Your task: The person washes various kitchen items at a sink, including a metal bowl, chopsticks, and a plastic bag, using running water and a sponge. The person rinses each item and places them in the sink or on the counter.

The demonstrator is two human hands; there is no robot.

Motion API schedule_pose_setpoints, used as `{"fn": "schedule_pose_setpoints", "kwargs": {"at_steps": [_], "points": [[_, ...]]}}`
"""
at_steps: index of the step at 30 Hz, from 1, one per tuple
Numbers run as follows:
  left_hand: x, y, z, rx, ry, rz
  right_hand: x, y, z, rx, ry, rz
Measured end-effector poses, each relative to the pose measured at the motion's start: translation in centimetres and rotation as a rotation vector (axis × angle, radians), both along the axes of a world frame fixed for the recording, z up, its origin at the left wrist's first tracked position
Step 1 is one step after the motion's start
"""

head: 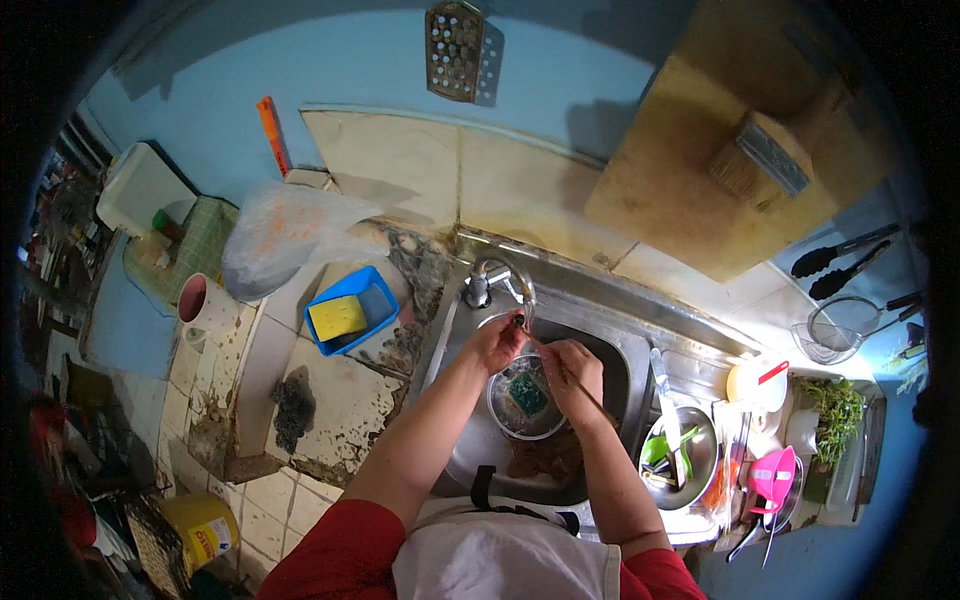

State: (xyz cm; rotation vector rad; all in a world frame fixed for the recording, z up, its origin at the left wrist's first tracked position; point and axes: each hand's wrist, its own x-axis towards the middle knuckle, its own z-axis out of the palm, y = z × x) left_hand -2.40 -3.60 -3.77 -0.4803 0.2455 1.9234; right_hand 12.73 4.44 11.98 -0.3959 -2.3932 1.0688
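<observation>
Under the curved metal faucet (529,289), my left hand (496,345) pinches the small dark end of a slender brown utensil, possibly wooden. My right hand (574,375) is closed around the same brown utensil (592,401), whose shaft runs down along my wrist. What kind of utensil it is cannot be told. Below my hands, a round metal bowl (506,427) stands in the stainless steel sink (472,465) with a green scouring pad (528,394) inside. Brown material (544,459), unclear in kind, lies on the sink bottom by the bowl.
Left of the sink, a blue tray (386,296) holds a yellow sponge (337,319); dark steel wool (292,409) lies nearer me. On the right, a metal bowl (705,487) holds utensils, with a knife (665,390) across it. A large wooden board (660,195) hangs above.
</observation>
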Motion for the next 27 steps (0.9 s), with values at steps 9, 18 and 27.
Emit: {"fn": "schedule_pose_setpoints", "kwargs": {"at_steps": [9, 18, 27], "points": [[0.6, 0.5, -2.2, 0.333, 0.015, -0.081, 0.2, 1.0, -2.7, -0.117, -0.069, 0.047], [0.6, -1.0, 0.3, 0.171, 0.032, -0.023, 0.6, -0.3, -2.5, -0.082, -0.088, 0.113], [0.8, -1.1, 1.4, -0.158, 0.011, -0.126, 1.4, 1.1, -3.0, 0.068, -0.085, 0.156]]}}
